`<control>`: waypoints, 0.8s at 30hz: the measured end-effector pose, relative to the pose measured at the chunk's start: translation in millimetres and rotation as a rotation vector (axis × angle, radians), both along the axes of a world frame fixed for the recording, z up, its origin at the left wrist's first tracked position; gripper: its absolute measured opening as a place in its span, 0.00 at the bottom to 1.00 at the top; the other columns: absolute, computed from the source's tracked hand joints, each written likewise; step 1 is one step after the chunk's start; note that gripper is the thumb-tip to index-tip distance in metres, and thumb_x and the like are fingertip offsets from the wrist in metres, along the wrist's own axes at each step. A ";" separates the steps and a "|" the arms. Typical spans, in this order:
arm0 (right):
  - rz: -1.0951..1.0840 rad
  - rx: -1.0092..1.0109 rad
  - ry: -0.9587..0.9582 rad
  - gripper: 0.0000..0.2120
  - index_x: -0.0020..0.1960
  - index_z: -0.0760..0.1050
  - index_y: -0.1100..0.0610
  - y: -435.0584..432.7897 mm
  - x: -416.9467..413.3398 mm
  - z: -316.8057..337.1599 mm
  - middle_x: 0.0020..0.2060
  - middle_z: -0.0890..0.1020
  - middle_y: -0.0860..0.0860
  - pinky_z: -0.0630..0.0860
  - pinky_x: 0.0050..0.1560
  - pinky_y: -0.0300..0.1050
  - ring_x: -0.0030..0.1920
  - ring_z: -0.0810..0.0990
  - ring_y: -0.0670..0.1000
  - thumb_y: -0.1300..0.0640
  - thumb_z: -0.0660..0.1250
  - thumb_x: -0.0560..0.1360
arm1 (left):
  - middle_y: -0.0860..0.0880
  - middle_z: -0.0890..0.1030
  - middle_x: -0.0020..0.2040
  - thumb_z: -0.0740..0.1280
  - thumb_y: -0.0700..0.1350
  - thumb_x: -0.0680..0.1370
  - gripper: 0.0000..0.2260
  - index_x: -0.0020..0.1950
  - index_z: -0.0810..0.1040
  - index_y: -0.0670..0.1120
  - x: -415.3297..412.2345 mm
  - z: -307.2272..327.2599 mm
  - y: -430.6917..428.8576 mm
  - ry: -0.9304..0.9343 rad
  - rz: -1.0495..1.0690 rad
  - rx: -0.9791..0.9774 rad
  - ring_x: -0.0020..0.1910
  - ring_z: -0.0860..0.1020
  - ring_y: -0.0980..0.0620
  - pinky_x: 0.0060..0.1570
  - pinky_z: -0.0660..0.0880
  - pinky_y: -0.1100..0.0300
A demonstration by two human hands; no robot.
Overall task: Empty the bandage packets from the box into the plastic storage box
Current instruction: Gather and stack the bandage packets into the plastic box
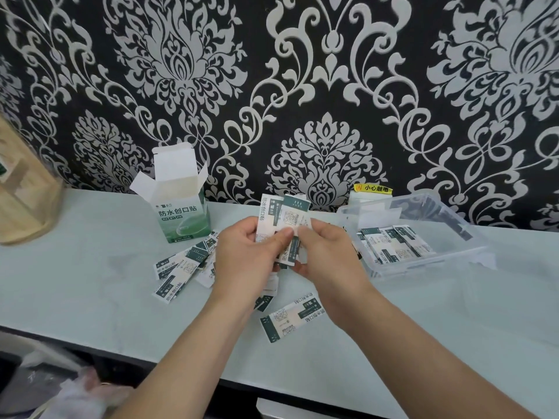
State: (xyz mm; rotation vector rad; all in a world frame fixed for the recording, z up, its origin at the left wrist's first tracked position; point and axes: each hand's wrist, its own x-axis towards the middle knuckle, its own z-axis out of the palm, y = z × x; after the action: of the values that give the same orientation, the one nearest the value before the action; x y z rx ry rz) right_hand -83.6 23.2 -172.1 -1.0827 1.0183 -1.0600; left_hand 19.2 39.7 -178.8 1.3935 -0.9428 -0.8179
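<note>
A green and white bandage box stands upright at the back left of the counter, its top flaps open. Above the counter's middle, my left hand and my right hand together grip a stack of white and dark-green bandage packets. More packets lie loose on the counter: a pile to the left of my hands and one packet in front of them. The clear plastic storage box sits at the right with several packets inside.
A light wooden object stands at the far left of the pale counter. A yellow warning sticker sits on the patterned wall behind the storage box. The counter's front edge runs below my forearms, with crumpled plastic beneath it at lower left.
</note>
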 end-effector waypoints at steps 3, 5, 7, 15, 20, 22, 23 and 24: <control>0.001 0.056 -0.102 0.16 0.51 0.81 0.57 1.3 -1.2 2.9 0.43 0.86 0.52 0.80 0.37 0.38 0.37 0.84 0.44 0.64 0.54 0.82 | 0.51 0.86 0.41 0.74 0.37 0.73 0.07 0.47 0.83 0.49 -0.4 -0.4 -1.3 -0.011 0.017 -0.024 0.36 0.83 0.52 0.28 0.75 0.62; -0.035 0.085 -0.133 0.15 0.51 0.80 0.57 0.8 -0.8 3.7 0.42 0.86 0.51 0.80 0.37 0.38 0.38 0.83 0.44 0.63 0.54 0.82 | 0.52 0.86 0.41 0.73 0.38 0.74 0.08 0.48 0.82 0.51 1.0 1.3 -1.9 -0.059 0.054 -0.049 0.38 0.84 0.52 0.31 0.77 0.59; -0.085 0.124 -0.157 0.13 0.50 0.79 0.58 -0.9 -0.7 4.9 0.45 0.84 0.52 0.81 0.43 0.42 0.43 0.83 0.46 0.62 0.55 0.82 | 0.54 0.84 0.40 0.71 0.41 0.75 0.06 0.49 0.81 0.52 5.1 1.9 -4.1 -0.319 0.146 -0.082 0.38 0.82 0.56 0.36 0.77 0.60; 0.008 0.095 -0.073 0.16 0.49 0.79 0.59 2.2 6.4 -1.0 0.44 0.85 0.55 0.77 0.57 0.48 0.50 0.83 0.51 0.53 0.55 0.83 | 0.48 0.80 0.42 0.63 0.42 0.79 0.09 0.59 0.74 0.44 -17.2 -3.1 2.5 -0.984 -0.088 -0.149 0.39 0.75 0.46 0.35 0.58 0.62; 0.073 0.192 -0.147 0.23 0.58 0.77 0.62 -4.5 1.8 -2.5 0.49 0.85 0.57 0.77 0.60 0.48 0.53 0.84 0.51 0.43 0.58 0.81 | 0.51 0.79 0.43 0.53 0.49 0.83 0.13 0.60 0.75 0.48 -19.0 1.7 3.3 -0.944 -0.203 -0.091 0.41 0.75 0.49 0.37 0.61 0.59; 0.082 0.215 -0.191 0.20 0.58 0.76 0.64 -5.0 0.9 -1.2 0.48 0.85 0.58 0.79 0.55 0.47 0.51 0.84 0.53 0.48 0.59 0.81 | 0.51 0.77 0.47 0.53 0.49 0.82 0.14 0.60 0.74 0.46 -19.1 0.7 2.8 -1.168 -0.149 -0.039 0.49 0.75 0.47 0.40 0.63 0.58; 0.070 0.229 -0.207 0.18 0.57 0.76 0.65 -6.3 -0.6 -0.1 0.46 0.85 0.58 0.80 0.50 0.47 0.49 0.85 0.54 0.50 0.60 0.82 | 0.51 0.75 0.50 0.52 0.50 0.81 0.16 0.60 0.74 0.46 -18.9 -0.5 1.9 -1.281 -0.126 -0.028 0.51 0.73 0.47 0.42 0.65 0.57; 0.051 0.247 -0.215 0.16 0.58 0.75 0.65 -7.7 -3.9 0.8 0.46 0.85 0.58 0.80 0.46 0.46 0.48 0.85 0.54 0.52 0.59 0.82 | 0.51 0.73 0.54 0.50 0.52 0.79 0.19 0.62 0.73 0.48 -20.4 -0.6 2.8 -1.336 -0.135 -0.015 0.54 0.70 0.48 0.45 0.67 0.56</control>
State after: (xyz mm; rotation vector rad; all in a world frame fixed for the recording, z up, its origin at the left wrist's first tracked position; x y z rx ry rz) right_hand -87.6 15.5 -171.3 -0.7726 0.9166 -0.9584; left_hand -1.2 42.4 -179.5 1.8429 -2.0306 0.1716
